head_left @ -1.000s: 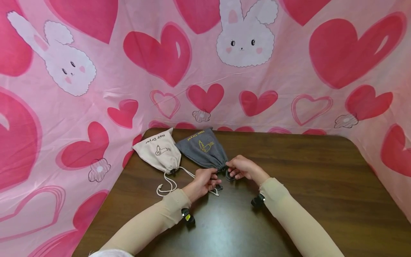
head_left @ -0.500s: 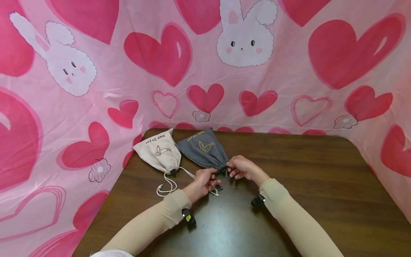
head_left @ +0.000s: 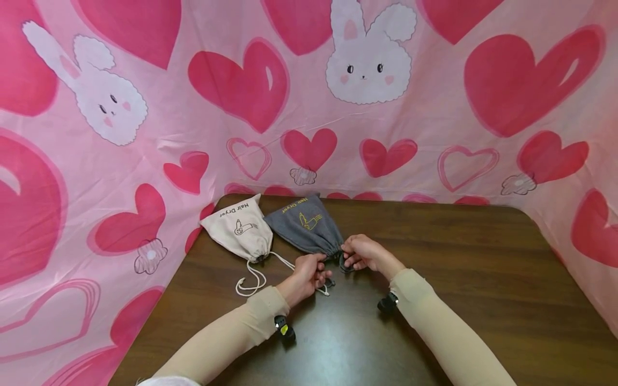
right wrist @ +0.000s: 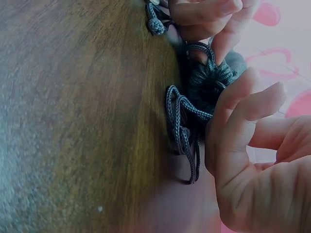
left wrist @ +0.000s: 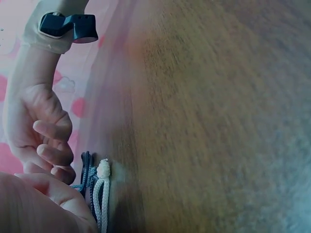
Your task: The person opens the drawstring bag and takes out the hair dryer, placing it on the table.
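A grey drawstring bag [head_left: 306, 222], printed "Hair Dryer" with a yellow dryer drawing, lies flat with its gathered neck toward me. My left hand [head_left: 305, 274] pinches the left side of that neck, and my right hand [head_left: 364, 252] pinches the drawstring at its right side. The right wrist view shows the puckered neck [right wrist: 214, 77] drawn nearly closed between both hands. A grey cord loop [right wrist: 181, 131] hangs out beside my right fingers. Just left lies a cream drawstring bag [head_left: 241, 230] with the same print; its white cord passes under my left hand, the knotted end [left wrist: 103, 169] showing beyond it.
Both bags rest near the back left of a dark wooden table [head_left: 463, 268]. Pink cloth [head_left: 362, 118] with hearts and rabbits hangs behind the table and along its sides. A small black camera [head_left: 285, 328] is strapped to each wrist.
The head view has tilted slightly. Both hands stay at the grey bag's neck, and the bags have not visibly moved.
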A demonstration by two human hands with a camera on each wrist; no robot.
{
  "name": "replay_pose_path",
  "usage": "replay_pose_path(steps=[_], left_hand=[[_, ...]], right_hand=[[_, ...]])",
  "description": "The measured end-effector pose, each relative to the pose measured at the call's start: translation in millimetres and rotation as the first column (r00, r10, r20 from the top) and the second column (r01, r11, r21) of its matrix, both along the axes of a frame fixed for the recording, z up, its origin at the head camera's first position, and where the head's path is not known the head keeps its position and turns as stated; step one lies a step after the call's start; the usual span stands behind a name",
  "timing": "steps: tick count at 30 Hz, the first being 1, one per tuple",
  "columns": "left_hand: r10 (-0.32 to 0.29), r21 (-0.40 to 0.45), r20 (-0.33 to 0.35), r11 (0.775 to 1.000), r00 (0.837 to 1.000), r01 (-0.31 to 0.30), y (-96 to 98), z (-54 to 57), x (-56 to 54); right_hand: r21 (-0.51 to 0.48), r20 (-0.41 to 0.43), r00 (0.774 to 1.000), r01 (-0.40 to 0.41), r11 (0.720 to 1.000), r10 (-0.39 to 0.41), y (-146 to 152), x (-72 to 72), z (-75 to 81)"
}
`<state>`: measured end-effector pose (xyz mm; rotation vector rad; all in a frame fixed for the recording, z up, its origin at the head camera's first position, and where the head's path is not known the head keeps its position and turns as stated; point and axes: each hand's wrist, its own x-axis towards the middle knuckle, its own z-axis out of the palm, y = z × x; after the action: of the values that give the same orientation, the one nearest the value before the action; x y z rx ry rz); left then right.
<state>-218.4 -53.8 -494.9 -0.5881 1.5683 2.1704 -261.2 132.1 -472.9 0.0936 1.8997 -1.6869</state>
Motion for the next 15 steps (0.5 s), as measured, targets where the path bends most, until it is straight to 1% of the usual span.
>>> replay_pose_path(steps=[9,15], left_hand=[[0.009,0.006,-0.003,1.0,1.0,-0.009,0.1,2.2,0.3],[0.008,0.002,-0.004,1.0,1.0,-0.008,-1.3,1.3,2.0]], right_hand=[[0.0,-0.008,1.0,0.008,1.0,-0.008,1.8,0.0,2.0],[-0.002,0.0,1.0,-0.001,1.0,0.001,0.6,1.2,1.2]])
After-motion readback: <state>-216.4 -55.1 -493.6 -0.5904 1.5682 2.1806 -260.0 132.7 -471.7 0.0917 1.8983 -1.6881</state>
